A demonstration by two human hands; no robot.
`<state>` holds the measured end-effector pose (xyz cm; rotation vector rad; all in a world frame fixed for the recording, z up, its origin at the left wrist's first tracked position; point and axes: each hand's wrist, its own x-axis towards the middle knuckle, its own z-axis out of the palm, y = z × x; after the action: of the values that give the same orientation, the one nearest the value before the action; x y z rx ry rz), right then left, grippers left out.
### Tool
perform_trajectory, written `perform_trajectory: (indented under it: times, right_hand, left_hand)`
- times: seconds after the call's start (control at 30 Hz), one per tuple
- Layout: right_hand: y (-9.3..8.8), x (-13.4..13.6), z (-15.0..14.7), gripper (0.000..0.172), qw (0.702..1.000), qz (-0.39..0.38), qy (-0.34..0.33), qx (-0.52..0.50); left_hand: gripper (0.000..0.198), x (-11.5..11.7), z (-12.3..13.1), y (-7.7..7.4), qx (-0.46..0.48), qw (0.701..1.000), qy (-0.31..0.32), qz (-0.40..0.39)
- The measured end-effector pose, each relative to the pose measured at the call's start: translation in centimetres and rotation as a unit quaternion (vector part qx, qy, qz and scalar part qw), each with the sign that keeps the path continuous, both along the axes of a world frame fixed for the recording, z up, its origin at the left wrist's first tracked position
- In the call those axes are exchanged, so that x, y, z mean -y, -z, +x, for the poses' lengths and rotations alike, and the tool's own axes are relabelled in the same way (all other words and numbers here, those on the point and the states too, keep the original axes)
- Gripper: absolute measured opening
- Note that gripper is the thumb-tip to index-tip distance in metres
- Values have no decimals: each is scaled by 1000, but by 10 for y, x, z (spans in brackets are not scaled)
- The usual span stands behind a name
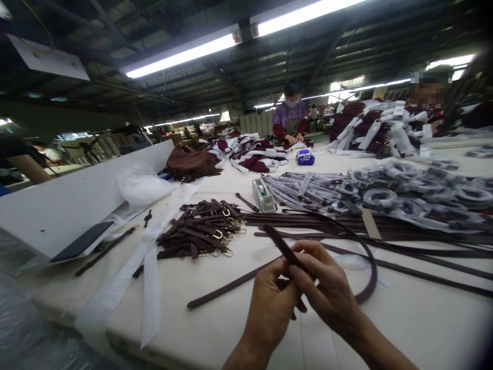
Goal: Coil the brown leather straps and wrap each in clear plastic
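Close in front of me, a dark brown strap [280, 245] is pinched between both hands, its free end pointing up and to the left. My left hand [269, 300] grips it from below. My right hand [329, 285] holds it with thumb and fingers closed, touching the left. Short dark pieces show below the fingers; what they belong to is partly hidden. A long strap curves [373, 262] behind the right hand. Another long strap [223, 289] lies flat on the table to the left of my hands.
A pile of short straps with gold clasps [204, 231] lies left of centre. Beyond are a tape dispenser [264, 195], plastic-wrapped straps [385, 192], a brown fringed bag [188, 162] and a blue packet [305, 158]. White strips [150, 293] hang over the near edge. A co-worker [290, 118] stands opposite.
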<state>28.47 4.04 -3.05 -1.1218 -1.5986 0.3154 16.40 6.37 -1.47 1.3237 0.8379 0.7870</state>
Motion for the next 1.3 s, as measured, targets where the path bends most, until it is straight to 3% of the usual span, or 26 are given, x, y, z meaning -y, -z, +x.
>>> perform_trajectory:
  times: [0.13,0.2,0.27,0.33,0.5,0.6,0.8,1.13,1.2,1.3]
  right_hand:
    - [2,-3,9,12,982,-37,104,-156]
    - [3,-6,18,17,939,-97,83,-320]
    - [4,-9,27,21,870,-138,35,-472]
    - [7,-11,34,22,816,-165,-2,-554]
    - [16,-7,37,21,768,-213,-36,-603]
    - [20,-2,35,22,770,-225,-58,-594]
    - [25,6,35,25,813,-247,-43,-526]
    - [32,9,39,22,801,-243,-40,-546]
    - [32,11,38,22,819,-227,-23,-527]
    - [31,19,35,21,893,-190,41,-405]
  left_hand:
    - [31,-3,4,5,5,998,38,-40]
    - [33,-6,4,10,12,996,46,-72]
    - [35,-8,3,14,24,994,42,-95]
    - [36,-10,3,16,25,992,34,-117]
    - [28,-10,5,15,-3,989,36,-142]
    - [23,-11,8,15,-29,990,39,-134]
    - [21,-12,11,14,-82,989,45,-112]
    - [16,-11,15,13,-101,988,45,-108]
    - [16,-13,16,16,-105,988,47,-106]
    - [15,-15,19,20,-114,988,40,-93]
